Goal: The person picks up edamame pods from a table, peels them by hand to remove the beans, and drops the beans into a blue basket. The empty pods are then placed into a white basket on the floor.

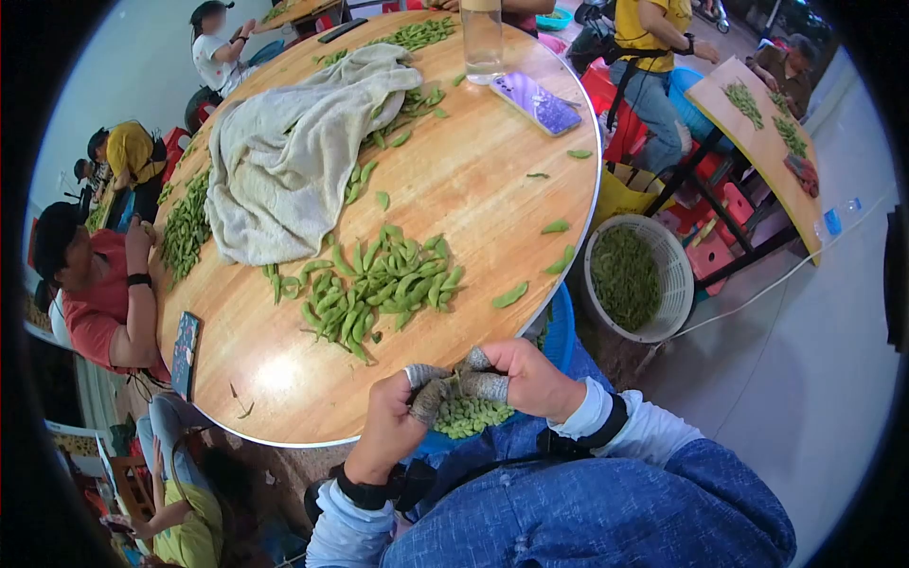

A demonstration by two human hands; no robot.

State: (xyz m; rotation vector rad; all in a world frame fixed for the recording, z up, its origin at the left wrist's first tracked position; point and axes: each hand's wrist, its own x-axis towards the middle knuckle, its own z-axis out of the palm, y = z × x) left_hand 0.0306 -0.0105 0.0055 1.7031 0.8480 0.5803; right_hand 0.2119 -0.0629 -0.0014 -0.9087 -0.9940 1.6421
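My left hand (390,426) and my right hand (538,381) meet at the table's near edge, with grey wrapping on their fingers. Both are closed, pinching an edamame pod (456,381) that is mostly hidden by the fingertips. Directly below them, shelled green beans (469,418) fill a blue container whose edge only partly shows. A loose pile of edamame pods (388,289) lies on the round wooden table (473,208) just beyond my hands. A few single pods (511,295) are scattered to the right.
A grey towel (284,161) covers part of the table. A purple phone (537,102), a clear bottle (483,43) and a dark phone (186,355) rest on it. To the right stands a white basket (674,284) of green husks. A person in red (104,303) sits at left.
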